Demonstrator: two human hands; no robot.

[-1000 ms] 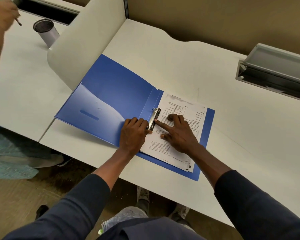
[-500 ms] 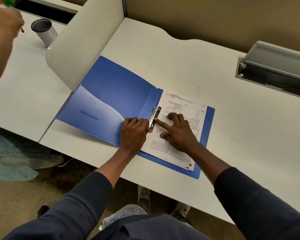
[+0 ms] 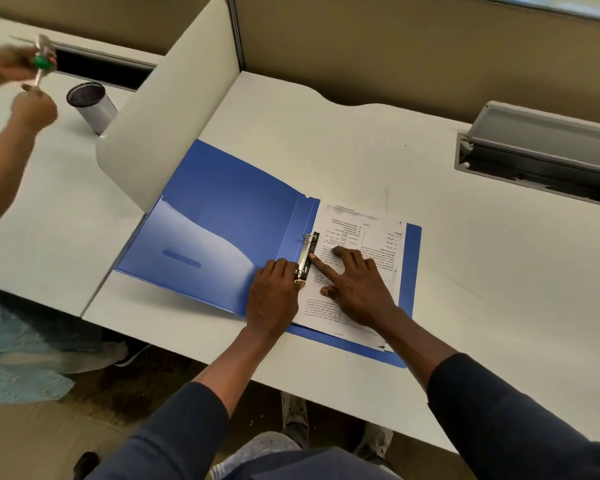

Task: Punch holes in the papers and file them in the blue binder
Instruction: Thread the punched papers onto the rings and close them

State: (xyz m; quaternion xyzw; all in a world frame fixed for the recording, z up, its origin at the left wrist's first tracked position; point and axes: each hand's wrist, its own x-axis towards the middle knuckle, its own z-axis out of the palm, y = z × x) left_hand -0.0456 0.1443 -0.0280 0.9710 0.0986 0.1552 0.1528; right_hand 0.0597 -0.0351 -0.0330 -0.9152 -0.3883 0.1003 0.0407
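While the blue binder [image 3: 222, 220] lies open in the head view, near the front edge of the bench [image 3: 326, 133], the papers [image 3: 364, 233] sit on its right cover against the ring mechanism [image 3: 308, 252]. Left grip [image 3: 274, 296]: narrow, fingers curled at the mechanism's near end, thumb touching it; a true hold cannot be told. Right grip [image 3: 357, 289]: wide, fingers spread flat on the papers, index tip touching the mechanism.

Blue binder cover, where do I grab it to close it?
Probably pinch the cover at its free left edge, coming from the left. It lies flat open, hinged at the spine beside the ring clip, which the left hand holds.
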